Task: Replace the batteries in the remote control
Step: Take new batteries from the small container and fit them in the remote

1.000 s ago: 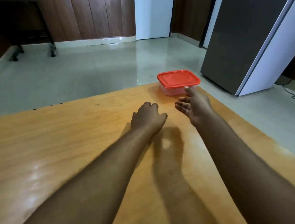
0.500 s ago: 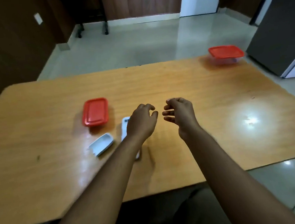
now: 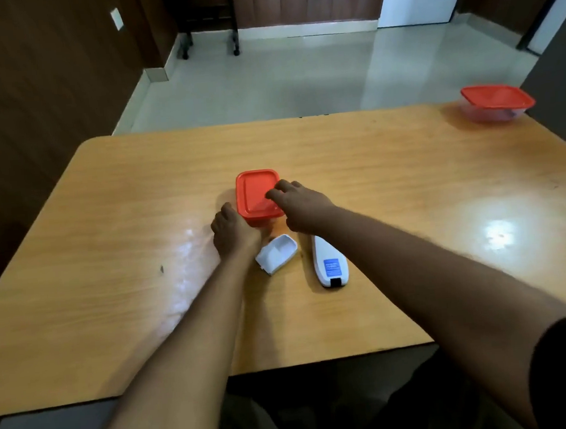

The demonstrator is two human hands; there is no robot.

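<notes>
A white remote control (image 3: 329, 265) lies back side up on the wooden table (image 3: 409, 204), a blue label near its close end. Its detached white battery cover (image 3: 276, 254) lies just left of it. Behind both stands a small box with a red lid (image 3: 256, 196). My left hand (image 3: 232, 232) rests against the box's near left corner. My right hand (image 3: 299, 203) reaches over the lid from the right, fingertips on its top. I cannot tell whether either hand grips the box. No batteries are visible.
A second red-lidded clear container (image 3: 496, 101) sits at the table's far right corner. The table's near edge runs just in front of my body. Beyond the table are a tiled floor, dark wood walls and a wheeled stand (image 3: 208, 34).
My view swung left and down from the far container to the near box. Both hands moved forward to the red-lidded box, the left to its corner, the right onto its lid.
</notes>
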